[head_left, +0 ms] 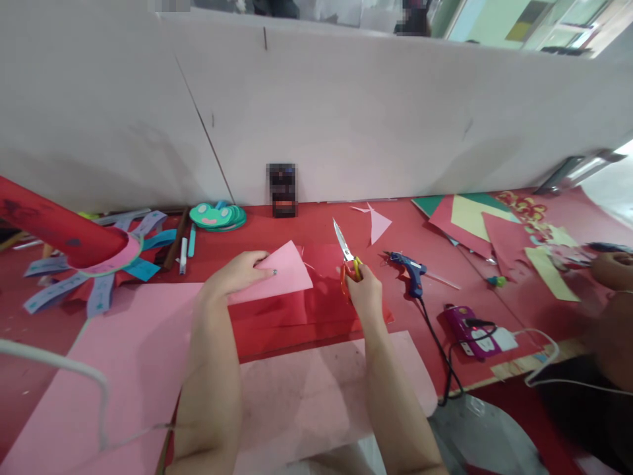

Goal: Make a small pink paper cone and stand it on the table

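My left hand (248, 272) grips a piece of pink paper (287, 274), thumb on top and the other fingers partly hidden. In my right hand (364, 289) is a pair of scissors (345, 243) with yellow and orange handles. Its blades point up and away, apart from the pink paper and close together. Beneath both hands lie red sheets (326, 310). Beyond the scissors sits a pink paper offcut (379, 224) with a pointed shape. A larger pink sheet (306, 389) spreads under my forearms.
A blue glue gun (413, 272) and purple power strip (467, 330) with cables lie right. Coloured sheets (469, 221) are behind them. Green frog-like cutouts (217, 216), a phone-like object (283, 191) and a red tube (59, 224) stand left. Another person's hand (613, 270) is far right.
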`<state>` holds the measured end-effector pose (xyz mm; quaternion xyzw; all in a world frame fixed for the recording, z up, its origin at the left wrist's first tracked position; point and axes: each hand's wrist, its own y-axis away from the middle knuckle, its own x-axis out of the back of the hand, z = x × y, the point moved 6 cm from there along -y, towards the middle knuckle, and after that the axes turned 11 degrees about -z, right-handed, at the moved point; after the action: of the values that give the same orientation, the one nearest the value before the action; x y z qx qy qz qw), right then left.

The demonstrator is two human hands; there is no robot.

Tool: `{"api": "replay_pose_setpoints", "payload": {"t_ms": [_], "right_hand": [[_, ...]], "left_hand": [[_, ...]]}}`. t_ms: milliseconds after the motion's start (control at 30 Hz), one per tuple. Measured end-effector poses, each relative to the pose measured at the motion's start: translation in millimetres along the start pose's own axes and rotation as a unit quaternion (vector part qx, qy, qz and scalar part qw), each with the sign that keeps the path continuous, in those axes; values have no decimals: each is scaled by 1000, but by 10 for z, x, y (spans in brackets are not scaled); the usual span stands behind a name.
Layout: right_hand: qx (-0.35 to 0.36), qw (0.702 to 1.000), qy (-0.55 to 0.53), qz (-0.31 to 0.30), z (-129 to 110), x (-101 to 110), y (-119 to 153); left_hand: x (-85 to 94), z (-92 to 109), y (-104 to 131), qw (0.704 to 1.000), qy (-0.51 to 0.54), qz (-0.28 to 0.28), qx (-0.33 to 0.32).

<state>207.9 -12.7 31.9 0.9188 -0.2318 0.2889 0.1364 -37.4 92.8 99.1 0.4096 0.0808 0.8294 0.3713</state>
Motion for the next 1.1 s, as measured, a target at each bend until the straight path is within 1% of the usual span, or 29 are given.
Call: {"api": "replay_pose_setpoints", "payload": {"t_ms": [67,167,233,367,500,600,633,667,700,733,767,800,833,867,900,933,967,1000,1067,1100], "right_hand": [[1,998,57,17,71,28,-45],[11,993,114,-4,167,-28,-126],[27,991,130,-10,209,-73,-166],[49,990,131,21,237,-111,-168],[53,987,139,61,151,-82,-76],[67,982,139,108,11,15,18],[70,982,129,119,-36,48,40],[73,985,109,116,-77,64,48],[76,990,79,91,-116,51,38],[80,995,42,38,-157,-4,10],[84,996,4,-42,-205,-104,-26],[84,986,-29,-142,-260,-243,-57],[78,963,-50,-253,-319,-409,-73],[63,928,-58,-362,-371,-578,-73],[34,887,-51,-457,-406,-734,-68],[6,847,-29,-531,-432,-862,-73],[-13,827,-2,-562,-460,-949,-124],[-12,834,20,-552,-506,-1000,-232],[15,863,16,-505,-627,-1067,-479],[35,882,9,-470,-684,-1079,-602]], "left_hand": [[-30,-82,-72,1000,-24,-7,19],[-89,-195,-180,998,-46,-31,31],[-125,-267,-242,997,-56,-46,40],[-204,-398,-350,994,-61,-74,52],[-293,-523,-449,993,-32,-100,48],[-325,-591,-486,993,-3,-106,46],[-331,-603,-489,993,-1,-108,45],[-337,-610,-488,993,-3,-112,45],[-341,-613,-485,992,-7,-114,45],[-342,-614,-482,992,-11,-114,45],[-344,-614,-479,992,-12,-113,46],[-347,-614,-478,993,-9,-111,45],[-350,-615,-477,993,-4,-109,45],[-354,-618,-476,993,1,-107,44],[-356,-622,-476,994,7,-104,42],[-357,-629,-475,994,12,-101,41],[-356,-637,-473,994,17,-97,39],[-354,-646,-470,995,21,-94,37],[-349,-661,-467,995,31,-91,30],[-350,-669,-469,995,34,-94,27]]}}
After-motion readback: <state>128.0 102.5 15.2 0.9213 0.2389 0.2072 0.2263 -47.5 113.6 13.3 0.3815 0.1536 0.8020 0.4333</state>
